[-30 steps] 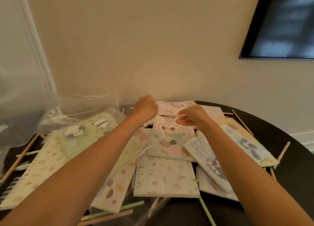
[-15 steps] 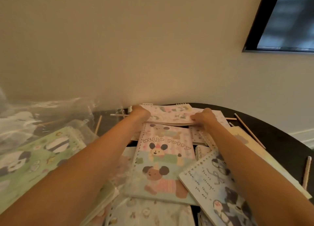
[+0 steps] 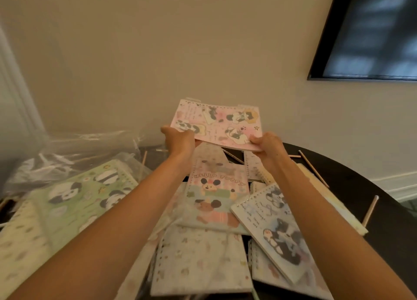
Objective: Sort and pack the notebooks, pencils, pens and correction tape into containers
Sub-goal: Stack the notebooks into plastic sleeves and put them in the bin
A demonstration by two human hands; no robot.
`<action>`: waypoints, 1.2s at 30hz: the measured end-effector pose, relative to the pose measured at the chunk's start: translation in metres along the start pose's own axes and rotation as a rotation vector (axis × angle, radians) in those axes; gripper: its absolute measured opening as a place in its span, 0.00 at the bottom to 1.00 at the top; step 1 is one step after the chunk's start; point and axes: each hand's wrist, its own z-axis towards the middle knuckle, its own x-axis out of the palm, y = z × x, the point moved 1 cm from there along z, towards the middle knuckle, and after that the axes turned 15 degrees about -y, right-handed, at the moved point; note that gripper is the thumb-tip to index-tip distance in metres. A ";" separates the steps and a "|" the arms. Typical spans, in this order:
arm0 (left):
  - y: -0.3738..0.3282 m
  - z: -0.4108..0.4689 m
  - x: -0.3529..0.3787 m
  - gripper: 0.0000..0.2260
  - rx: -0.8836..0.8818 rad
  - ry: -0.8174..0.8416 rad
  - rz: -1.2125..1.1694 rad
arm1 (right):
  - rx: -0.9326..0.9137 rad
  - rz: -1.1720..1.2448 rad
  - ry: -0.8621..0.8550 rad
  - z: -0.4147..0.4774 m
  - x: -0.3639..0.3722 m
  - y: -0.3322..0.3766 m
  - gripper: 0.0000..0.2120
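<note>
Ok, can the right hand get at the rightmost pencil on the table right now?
Probably not yet: the right hand, with the left hand, grips the pink notebook. The pencil lies bare on the table, nothing over it, so a freed hand likely could.

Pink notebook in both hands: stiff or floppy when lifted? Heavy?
Probably fairly stiff: the pink notebook spans nearly flat, gripped only at its near corners by the left hand and right hand. Likely light, since two edge grips carry it.
</note>
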 end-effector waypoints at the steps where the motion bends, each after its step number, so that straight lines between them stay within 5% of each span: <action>1: -0.006 -0.009 -0.010 0.17 -0.003 -0.018 -0.048 | 0.022 0.105 0.046 -0.016 -0.004 0.002 0.06; 7: -0.020 -0.040 -0.092 0.17 -0.024 -0.029 -0.066 | 0.071 0.271 0.242 -0.105 -0.019 0.001 0.07; 13: -0.031 -0.073 -0.158 0.17 0.097 0.114 0.096 | 0.131 0.391 0.208 -0.160 -0.035 -0.017 0.17; 19: -0.015 -0.076 -0.201 0.26 0.340 0.113 0.287 | 0.296 0.399 0.227 -0.193 -0.072 -0.030 0.07; 21: -0.005 -0.073 -0.213 0.25 0.397 0.123 0.449 | 0.327 0.396 0.246 -0.199 -0.084 -0.035 0.08; 26: 0.020 -0.079 -0.221 0.32 0.547 0.564 1.203 | 0.379 0.238 0.353 -0.193 -0.111 -0.050 0.05; 30: 0.021 -0.089 -0.220 0.20 0.753 0.485 1.551 | 0.394 0.075 0.376 -0.193 -0.122 -0.051 0.13; 33: 0.014 -0.096 -0.219 0.05 0.764 0.375 1.390 | 0.381 0.045 0.365 -0.194 -0.123 -0.051 0.07; 36: 0.004 -0.099 -0.220 0.08 0.785 0.304 1.291 | 0.339 0.138 0.301 -0.200 -0.115 -0.053 0.05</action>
